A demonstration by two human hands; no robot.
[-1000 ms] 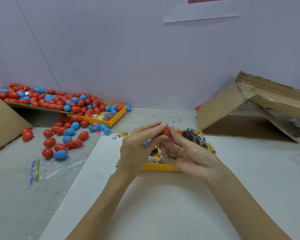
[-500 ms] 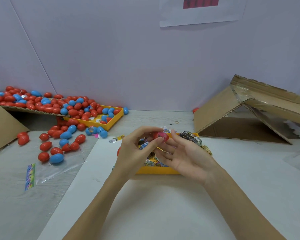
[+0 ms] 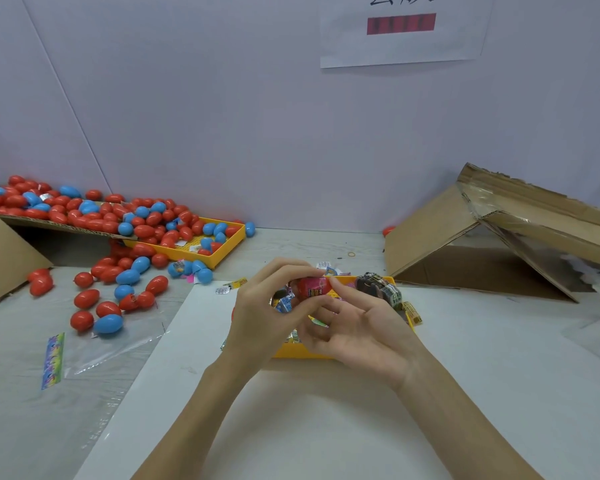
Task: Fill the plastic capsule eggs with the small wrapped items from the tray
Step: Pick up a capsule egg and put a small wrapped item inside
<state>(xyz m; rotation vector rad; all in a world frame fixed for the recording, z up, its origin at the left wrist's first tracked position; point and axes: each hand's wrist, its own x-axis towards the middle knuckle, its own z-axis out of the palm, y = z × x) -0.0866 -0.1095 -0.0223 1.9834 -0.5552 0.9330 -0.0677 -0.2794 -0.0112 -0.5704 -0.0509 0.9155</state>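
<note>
Both my hands meet over the yellow tray [image 3: 291, 351] of small wrapped items [image 3: 378, 289] at the table's middle. My left hand [image 3: 267, 313] pinches a red capsule egg half [image 3: 310, 289] between thumb and fingers. A pink wrapped item sits in that half. My right hand [image 3: 357, 323] lies palm up beside it, its index fingertip touching the egg's right side and its lower fingers curled over a small wrapper. Most of the tray is hidden behind my hands.
A heap of red and blue capsule eggs [image 3: 94, 216] covers a cardboard ramp and a second yellow tray [image 3: 222, 251] at the back left; more lie loose [image 3: 118, 292] on clear plastic. An opened cardboard box [image 3: 499, 237] stands at the right. White sheet [image 3: 309, 410] lies in front.
The pink wrapped item now sits in the red egg half between my fingertips. My hands stayed over the tray; the camera tilted up slightly.
</note>
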